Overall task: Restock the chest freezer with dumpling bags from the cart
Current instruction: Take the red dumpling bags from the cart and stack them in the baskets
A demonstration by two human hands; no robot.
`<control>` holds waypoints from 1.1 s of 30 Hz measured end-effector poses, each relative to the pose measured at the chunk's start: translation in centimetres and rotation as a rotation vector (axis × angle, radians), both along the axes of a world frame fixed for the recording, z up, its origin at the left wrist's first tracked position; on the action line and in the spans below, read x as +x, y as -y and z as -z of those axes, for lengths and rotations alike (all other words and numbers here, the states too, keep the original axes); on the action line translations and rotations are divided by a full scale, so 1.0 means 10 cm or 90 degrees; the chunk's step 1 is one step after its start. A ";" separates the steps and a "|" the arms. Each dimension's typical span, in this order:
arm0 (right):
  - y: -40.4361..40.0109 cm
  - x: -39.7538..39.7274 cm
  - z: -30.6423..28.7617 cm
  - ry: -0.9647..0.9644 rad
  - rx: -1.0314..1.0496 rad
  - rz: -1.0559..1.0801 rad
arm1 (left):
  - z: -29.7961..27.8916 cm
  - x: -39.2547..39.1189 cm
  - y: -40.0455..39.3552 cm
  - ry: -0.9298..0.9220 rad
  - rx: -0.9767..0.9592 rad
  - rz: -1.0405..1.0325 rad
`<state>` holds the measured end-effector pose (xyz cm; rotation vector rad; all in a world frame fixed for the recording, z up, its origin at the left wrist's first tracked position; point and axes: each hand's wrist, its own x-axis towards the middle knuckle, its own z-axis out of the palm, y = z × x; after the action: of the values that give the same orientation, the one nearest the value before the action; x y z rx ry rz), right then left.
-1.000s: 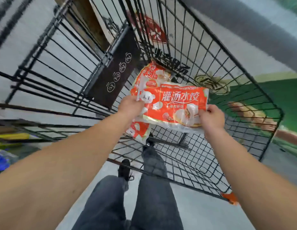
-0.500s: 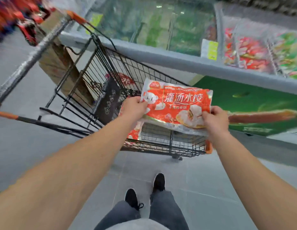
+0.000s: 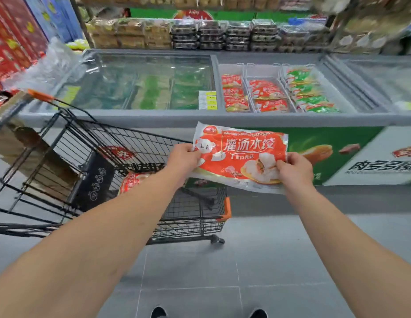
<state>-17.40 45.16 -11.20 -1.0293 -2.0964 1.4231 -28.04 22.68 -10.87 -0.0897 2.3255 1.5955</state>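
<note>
You're in a supermarket frozen aisle: glass-topped chest freezer [image 3: 154,115] with bagged goods, wire shopping cart [image 3: 108,180], stocked shelves [image 3: 200,35] behind, yellow price tags [image 3: 208,100].

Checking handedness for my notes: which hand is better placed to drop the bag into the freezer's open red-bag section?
Probably the right hand: it holds the bag's end nearest the open section, which lies ahead to the right.

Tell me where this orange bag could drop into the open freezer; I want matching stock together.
Both hands hold the dumpling bag. Bare room shows at the far ends of the left basket and middle basket, beyond their orange bags. The green-bag basket is crowded. Left of these, the glass lid covers the freezer.
</note>
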 end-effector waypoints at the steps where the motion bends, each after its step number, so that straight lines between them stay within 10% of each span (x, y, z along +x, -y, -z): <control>1: -0.10 0.04 -0.01 -0.002 -0.008 -0.002 | 0.00 0.01 -0.10 -0.005 -0.003 -0.001; 16: -2.14 -0.13 -0.12 0.010 -0.036 -0.055 | 0.02 -0.13 -2.06 0.003 0.008 -0.054; 33: -3.39 -2.67 0.44 0.146 -0.134 -0.112 | 0.45 -2.54 -3.18 0.070 -0.109 -0.032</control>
<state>-44.11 79.02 -15.61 -1.1602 -2.2835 1.7136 -53.47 54.46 -15.38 -0.2694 2.3860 1.3737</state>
